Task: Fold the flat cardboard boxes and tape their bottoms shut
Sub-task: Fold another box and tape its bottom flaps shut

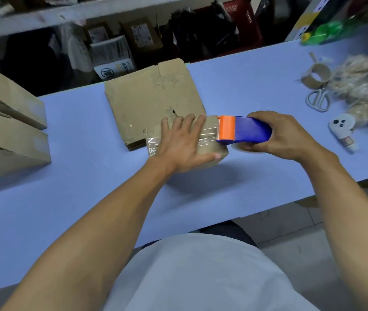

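A small folded cardboard box [212,151] stands on the blue table [66,209], bottom side up. My left hand [183,142] lies flat on it with straight fingers, pressing down a strip of clear tape [207,136]. My right hand [288,135] grips a blue and orange tape dispenser [243,130] at the box's right edge, where the tape runs into its orange head. A stack of flat cardboard boxes [153,97] lies just behind the small box.
Two folded boxes [10,122] stand at the table's left edge. At the right lie an empty tape core [317,76], white scissors [318,99], a small white device [342,129] and clear bags of pale goods [362,86]. Shelves with parcels run behind the table.
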